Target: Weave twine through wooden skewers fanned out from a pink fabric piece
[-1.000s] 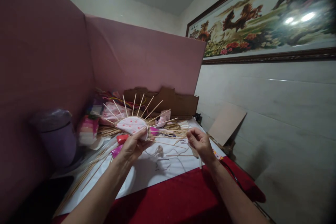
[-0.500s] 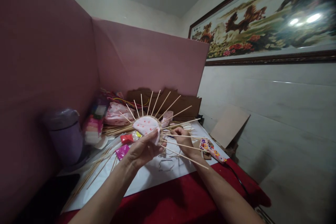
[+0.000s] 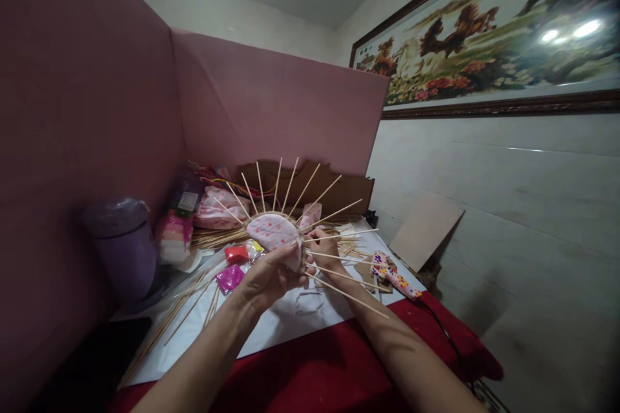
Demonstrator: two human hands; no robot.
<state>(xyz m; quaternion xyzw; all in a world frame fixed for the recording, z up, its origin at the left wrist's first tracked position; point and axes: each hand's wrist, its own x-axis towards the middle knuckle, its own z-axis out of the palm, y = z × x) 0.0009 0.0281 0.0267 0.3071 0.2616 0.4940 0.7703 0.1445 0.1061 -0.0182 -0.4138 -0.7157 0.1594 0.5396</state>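
Note:
A half-round pad [image 3: 274,232] covered in pale pink fabric with small red prints is held up over the table. Thin wooden sticks [image 3: 305,190] fan out from its curved, twine-like rim. My left hand [image 3: 271,276] grips the pad at its lower right, thumb on the fabric face and fingers behind. Close to the pad's right rim is my right hand [image 3: 327,250], partly behind several sticks. Its fingers are pinched together, and what is between them is too small to make out.
White paper covers part of the red-clothed table [image 3: 290,377]. Left are a purple bin [image 3: 123,251], loose sticks [image 3: 167,322], red [image 3: 236,253] and magenta packets [image 3: 229,278]. Brown cardboard [image 3: 339,187] stands behind; a flower-patterned glue gun [image 3: 394,276] lies right.
My right hand has moved left and up, closer to the pad's rim. The pad stays in my left hand, and its sticks have tilted slightly. The view has shifted a little.

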